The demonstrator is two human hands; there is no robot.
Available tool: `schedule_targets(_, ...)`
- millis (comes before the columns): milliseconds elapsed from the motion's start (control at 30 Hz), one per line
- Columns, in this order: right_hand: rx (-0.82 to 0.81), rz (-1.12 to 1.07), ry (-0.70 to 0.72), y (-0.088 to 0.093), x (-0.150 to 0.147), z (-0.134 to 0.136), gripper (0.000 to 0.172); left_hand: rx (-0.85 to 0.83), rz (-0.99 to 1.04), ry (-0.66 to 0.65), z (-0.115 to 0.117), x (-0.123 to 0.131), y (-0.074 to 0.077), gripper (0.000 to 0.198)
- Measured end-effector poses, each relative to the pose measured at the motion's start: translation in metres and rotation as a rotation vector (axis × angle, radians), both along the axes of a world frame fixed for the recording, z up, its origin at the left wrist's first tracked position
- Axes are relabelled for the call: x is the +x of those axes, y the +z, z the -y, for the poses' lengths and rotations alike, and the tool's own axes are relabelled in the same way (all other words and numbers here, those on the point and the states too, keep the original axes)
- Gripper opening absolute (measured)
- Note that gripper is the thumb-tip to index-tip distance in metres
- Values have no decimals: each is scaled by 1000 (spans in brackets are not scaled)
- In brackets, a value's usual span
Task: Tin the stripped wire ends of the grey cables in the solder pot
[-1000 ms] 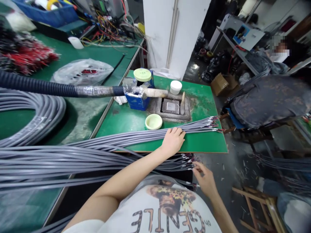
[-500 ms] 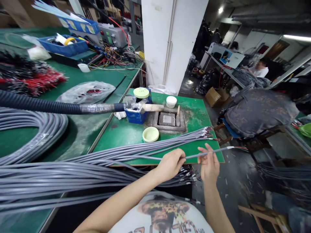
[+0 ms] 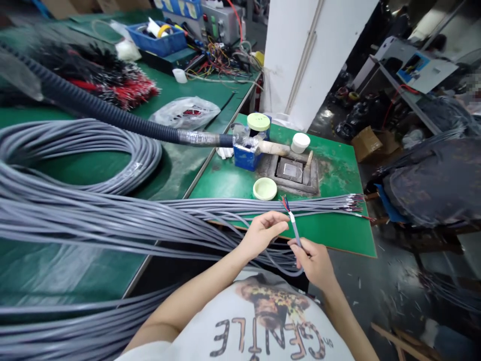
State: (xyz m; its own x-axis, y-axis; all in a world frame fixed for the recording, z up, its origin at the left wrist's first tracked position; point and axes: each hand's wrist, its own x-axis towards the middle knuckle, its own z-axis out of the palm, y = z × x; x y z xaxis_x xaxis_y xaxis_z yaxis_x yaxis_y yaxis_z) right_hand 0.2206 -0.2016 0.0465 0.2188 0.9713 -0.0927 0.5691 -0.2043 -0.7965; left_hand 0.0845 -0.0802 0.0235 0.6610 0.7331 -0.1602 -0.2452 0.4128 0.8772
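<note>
Head view — right hand (image 3: pixel 313 263) holds grey cable (image 3: pixel 295 229) tip-up

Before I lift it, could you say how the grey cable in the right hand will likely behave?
Probably floppy: the grey cable sags into a loop below the right hand, though its short end stands up, so somewhat springy. Likely light, as fingers pinch it. The thin coloured wires at its tip look delicate.
</note>
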Motion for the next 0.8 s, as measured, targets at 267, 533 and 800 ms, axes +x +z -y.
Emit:
schedule_targets(267,-47,-22,98,2,-8,-2,23,-59,31,61,-5,1,0,25)
schedule_targets(533,137,-168,-95,-2,-3,-10,25,-29,178,-64,4,3,5,22)
schedule_targets(800,64,-828,-42,-32,15,-18,31,-35,162,10,-11,9,12,21)
